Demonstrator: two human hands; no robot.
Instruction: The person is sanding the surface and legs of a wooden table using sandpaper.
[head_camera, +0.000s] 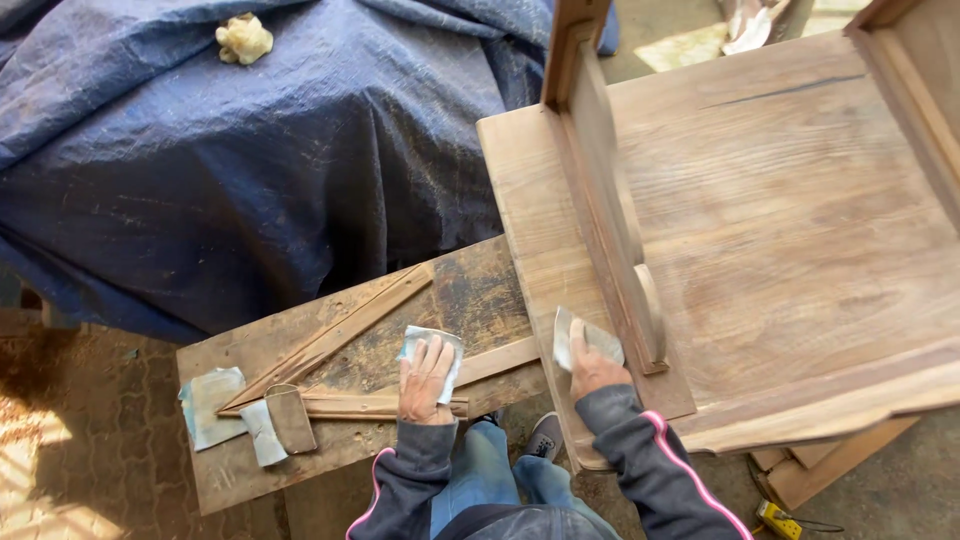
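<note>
- Right hand: fingers pressed flat on a folded sandpaper sheet, pinning it to the edge of the wooden furniture piece. Not a pinch, more a flat press with the palm behind it.
- That sheet sits under the right fingertips, its upper edge touching the foot of the upright rail, which rises just beyond the grip.
- Left hand: fingers spread and laid flat on a second sheet, holding it down on the low board. Whether the thumb curls under the sheet, cannot tell.
- Second sheet pokes out past the left fingertips; a thin wooden strip runs under the palm, another strip angles away beyond and to the left of the grip.
- The two hands are near each other, apart, with the board-to-furniture gap between them.
- Left of the left hand, on the same board: loose sandpaper scraps and a small sanding block, well clear of the fingers.
- Below both wrists: dark sleeves with pink piping, jeans, a shoe.
- Far beyond the left hand: blue tarp over something bulky, a yellowish rag on top.
- Lower right of the right hand, on the ground: small yellow tool, partly hidden.
</note>
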